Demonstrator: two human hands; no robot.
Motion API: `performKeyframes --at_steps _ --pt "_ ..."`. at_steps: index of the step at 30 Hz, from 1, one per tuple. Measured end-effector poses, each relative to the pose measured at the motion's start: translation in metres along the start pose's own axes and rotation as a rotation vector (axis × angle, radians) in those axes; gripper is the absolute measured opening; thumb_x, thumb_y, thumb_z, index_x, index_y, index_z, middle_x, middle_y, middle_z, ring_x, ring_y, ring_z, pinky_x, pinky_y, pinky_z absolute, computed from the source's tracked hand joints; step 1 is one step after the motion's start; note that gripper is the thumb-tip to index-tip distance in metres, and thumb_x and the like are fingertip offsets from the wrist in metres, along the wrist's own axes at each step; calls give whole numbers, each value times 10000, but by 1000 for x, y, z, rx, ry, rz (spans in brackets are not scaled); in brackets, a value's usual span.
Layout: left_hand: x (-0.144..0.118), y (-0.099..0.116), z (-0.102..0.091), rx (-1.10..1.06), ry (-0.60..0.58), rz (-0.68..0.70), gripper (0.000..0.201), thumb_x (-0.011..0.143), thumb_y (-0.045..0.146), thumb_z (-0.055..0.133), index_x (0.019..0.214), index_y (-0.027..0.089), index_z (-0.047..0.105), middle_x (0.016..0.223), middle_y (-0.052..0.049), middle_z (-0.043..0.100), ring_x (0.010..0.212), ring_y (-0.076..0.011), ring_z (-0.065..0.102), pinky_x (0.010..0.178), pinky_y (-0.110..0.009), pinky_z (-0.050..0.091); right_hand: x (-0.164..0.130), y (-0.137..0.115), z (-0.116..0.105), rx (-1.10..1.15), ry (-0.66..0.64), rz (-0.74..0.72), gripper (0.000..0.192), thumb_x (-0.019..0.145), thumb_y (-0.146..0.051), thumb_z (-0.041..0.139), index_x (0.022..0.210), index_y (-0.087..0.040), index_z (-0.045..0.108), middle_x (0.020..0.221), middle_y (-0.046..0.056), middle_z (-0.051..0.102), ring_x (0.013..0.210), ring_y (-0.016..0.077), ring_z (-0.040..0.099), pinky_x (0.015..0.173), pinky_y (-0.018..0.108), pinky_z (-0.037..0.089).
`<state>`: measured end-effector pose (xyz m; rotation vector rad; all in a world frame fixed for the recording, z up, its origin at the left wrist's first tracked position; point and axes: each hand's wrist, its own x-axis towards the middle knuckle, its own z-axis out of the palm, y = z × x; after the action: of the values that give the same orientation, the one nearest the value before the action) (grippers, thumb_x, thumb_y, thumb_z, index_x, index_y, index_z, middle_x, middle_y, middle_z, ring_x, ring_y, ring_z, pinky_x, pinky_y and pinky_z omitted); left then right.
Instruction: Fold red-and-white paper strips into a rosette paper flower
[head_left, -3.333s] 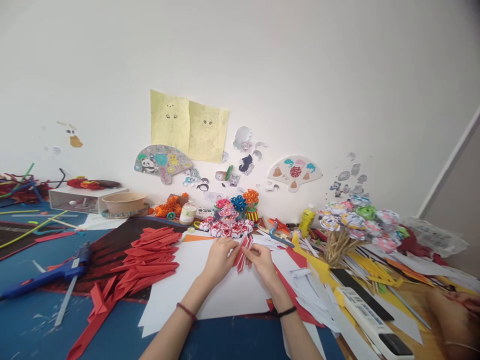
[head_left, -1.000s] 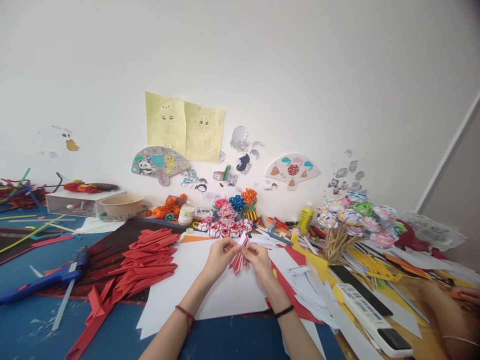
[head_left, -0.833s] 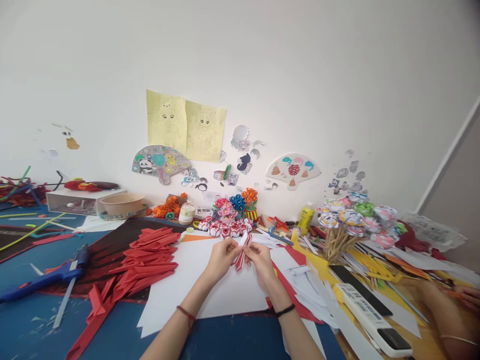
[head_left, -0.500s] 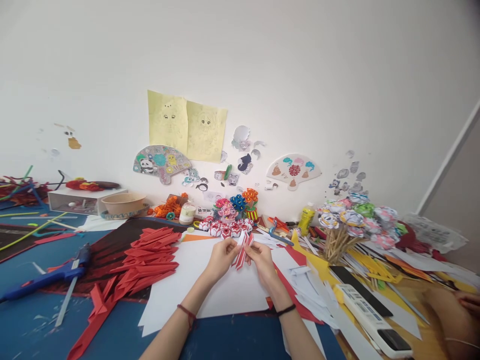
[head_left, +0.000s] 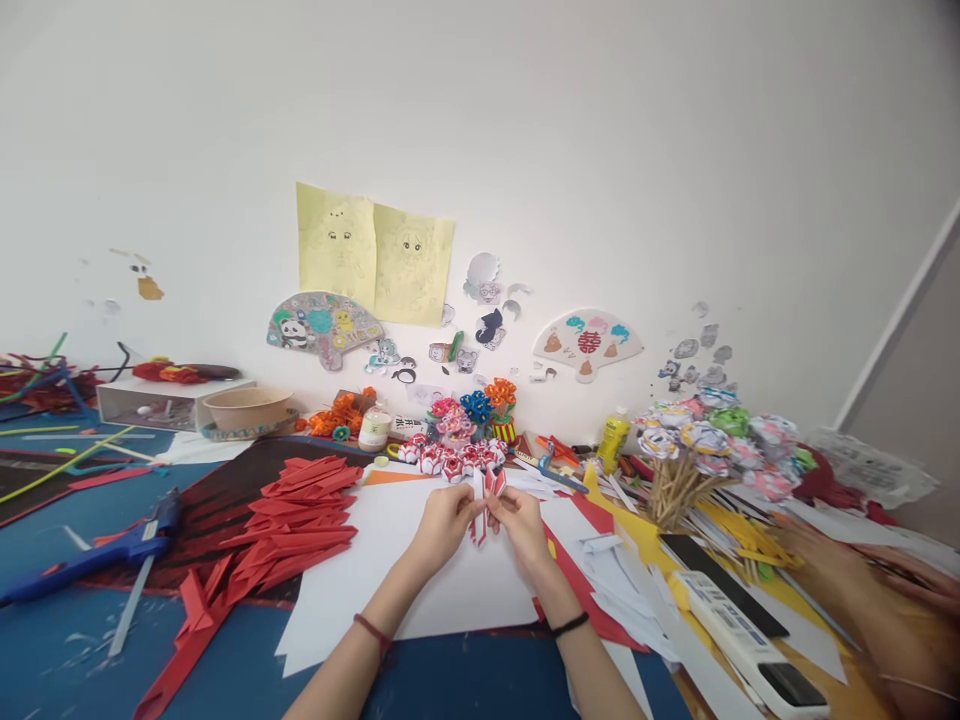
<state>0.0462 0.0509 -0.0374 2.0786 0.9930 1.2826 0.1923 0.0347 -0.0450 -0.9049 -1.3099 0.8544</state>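
Note:
Between my two hands is a small folded paper piece [head_left: 480, 515] in red and white, held above the white paper sheets [head_left: 360, 590]. My left hand [head_left: 448, 518] pinches its left side, thumb and fingers closed. My right hand [head_left: 517, 515] pinches the right side the same way. Just behind the fingertips lies a row of red and white folded paper flowers [head_left: 454, 458]. To the left of the sheets is a heap of red folded paper strips [head_left: 300, 515].
A blue glue gun [head_left: 131, 545] lies at the left. On the right are a bunch of paper flowers on stems [head_left: 675, 470], a white power strip [head_left: 750, 640] and a black phone-like slab [head_left: 724, 580]. Another person's arm [head_left: 847, 570] reaches in at the far right.
The folded paper has turned a little in my fingers, and its lower end hangs slightly lower. At the right, the other person's arm has moved farther into view over the table.

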Motion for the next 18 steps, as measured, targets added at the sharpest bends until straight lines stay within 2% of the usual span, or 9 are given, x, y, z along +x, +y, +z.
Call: performKeyframes --at_steps 5,13,16,18 --pt "1 1 -6 61 -59 28 331 835 320 533 549 191 429 500 57 388 499 -117 342 515 -226 227 -2 -2 -2 0 -63 28 432 739 -549 693 601 -147 613 490 -9 561 447 126 496 477 246 385" --pt "0 -6 -7 216 -92 61 263 854 228 508 596 191 473 552 18 500 534 -144 458 520 -235 259 1 1 -4 -20 -111 49 442 701 -569 716 679 -129 673 504 4 593 445 134 513 452 242 398" --pt "-1 -9 -7 311 -117 60 248 890 221 510 649 172 540 613 -1 566 593 -153 534 553 -242 347 3 4 -4 -46 -116 59 460 666 -576 738 719 -121 689 486 5 604 422 139 520 442 247 404" --pt "-3 -9 -7 386 -153 52 191 923 252 522 790 144 607 749 -18 628 682 -152 593 629 -269 452 3 7 -4 -62 -112 60 454 672 -571 736 713 -121 685 476 3 604 416 139 522 443 245 402"
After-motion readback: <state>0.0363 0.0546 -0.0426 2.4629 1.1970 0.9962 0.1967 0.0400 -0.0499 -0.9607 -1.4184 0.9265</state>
